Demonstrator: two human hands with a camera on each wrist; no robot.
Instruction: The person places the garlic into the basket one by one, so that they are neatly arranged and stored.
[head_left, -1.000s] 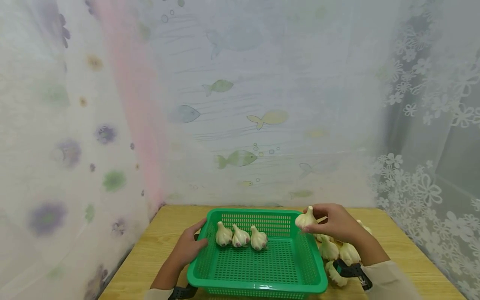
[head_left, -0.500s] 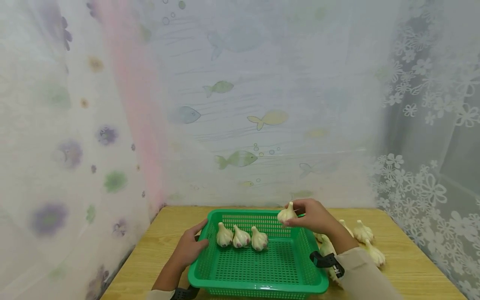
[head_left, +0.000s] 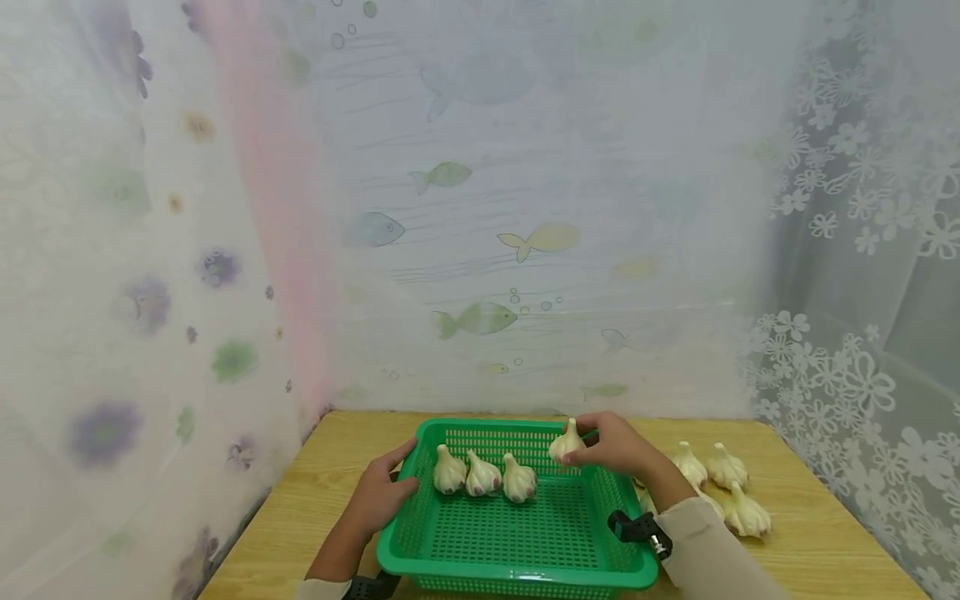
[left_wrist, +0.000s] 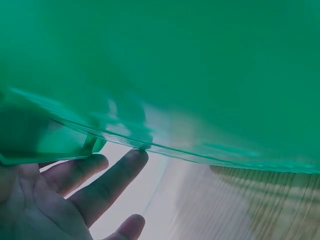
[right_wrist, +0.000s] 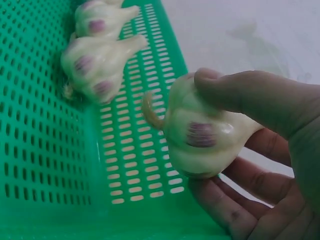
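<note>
A green plastic basket (head_left: pixel 516 575) with slotted walls stands on the table. Three garlic bulbs (head_left: pixel 483 473) sit in a row inside it, toward the back left. My left hand (head_left: pixel 377 492) holds the basket's left rim, thumb over the edge; in the left wrist view several fingers (left_wrist: pixel 107 190) lie against the outer side, the thumb hidden. My right hand (head_left: pixel 611 446) pinches another garlic bulb (head_left: pixel 566 446) between thumb and fingers, stem up, inside the back right corner area. The right wrist view shows this held bulb (right_wrist: pixel 207 132) with a purple patch, apart from the row.
Several more garlic bulbs (head_left: pixel 727 467) lie on the wooden table (head_left: pixel 810 517) right of the basket, some partly hidden by the right forearm. Sheer patterned curtains (head_left: pixel 525 167) hang behind and at both sides of the table.
My right hand has carried the garlic bulb leftward from over the basket's right rim, then slightly down into the basket. The left hand and basket have stayed in place.
</note>
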